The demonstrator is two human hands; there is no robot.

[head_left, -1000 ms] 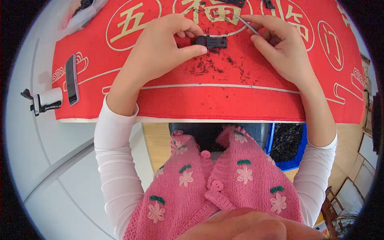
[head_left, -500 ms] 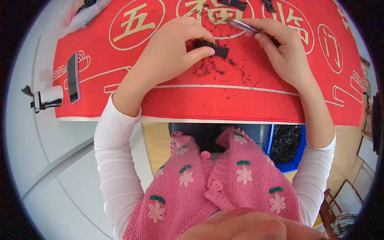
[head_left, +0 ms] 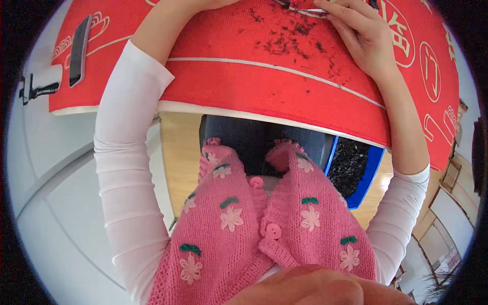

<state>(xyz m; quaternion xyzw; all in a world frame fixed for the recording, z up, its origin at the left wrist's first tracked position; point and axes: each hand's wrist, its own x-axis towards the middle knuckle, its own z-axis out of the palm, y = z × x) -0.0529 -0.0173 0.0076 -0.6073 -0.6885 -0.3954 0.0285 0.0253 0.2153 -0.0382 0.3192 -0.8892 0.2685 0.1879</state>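
Here, right hand (head_left: 363, 33) pinching a slim silvery tool (head_left: 311, 10), left hand (head_left: 216, 3) mostly cropped, its grip unclear.

Left arm (head_left: 129, 152): runs up from the lower left of the frame, sleeved to the forearm. The bare left forearm (head_left: 162, 30) slants up and right toward the top edge. Left grip (head_left: 216, 4): cropped by the top edge; its finger position cannot be determined. Right arm (head_left: 396, 218): rises from the lower right, sleeved to near the elbow. The bare right forearm (head_left: 404, 119) leans up and left. Right grip (head_left: 358, 30): upper right of centre, index finger (head_left: 343, 11) and thumb (head_left: 343, 30) directed left, tips pinched together.
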